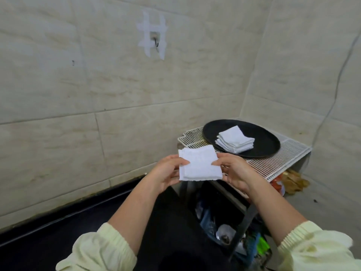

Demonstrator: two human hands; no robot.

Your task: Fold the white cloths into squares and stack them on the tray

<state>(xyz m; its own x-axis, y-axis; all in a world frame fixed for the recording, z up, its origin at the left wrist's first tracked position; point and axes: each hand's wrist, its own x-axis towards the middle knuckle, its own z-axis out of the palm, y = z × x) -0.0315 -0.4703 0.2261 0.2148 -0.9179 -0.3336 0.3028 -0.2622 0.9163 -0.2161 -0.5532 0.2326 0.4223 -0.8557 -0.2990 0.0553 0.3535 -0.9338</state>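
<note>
The folded white cloth [199, 165] is held in the air between both hands, clear of any surface. In the view it overlaps the left corner of the white wire rack [283, 159]. The cloth is a near-square with layered edges visible along its left and lower sides.

The left hand [166, 173] grips the left edge of the cloth, with the thumb laid on top and the fingers curled beneath. The right hand [236, 171] pinches the right edge, with the thumb tip on the upper face and the remaining fingers bent under.

The round black tray [269, 141] rests on the wire rack and covers the rack's far left portion. A stack of folded white cloths [235, 139] sits near the middle of the tray, slightly toward its near rim. The stack is well apart from the held cloth.

Both forearms emerge from pale yellow sleeves [101, 249]. A wall hook [156, 41] is fixed to the tiled wall [58, 94]. Below the rack stands a dark bin [214, 222] with a plastic liner.
</note>
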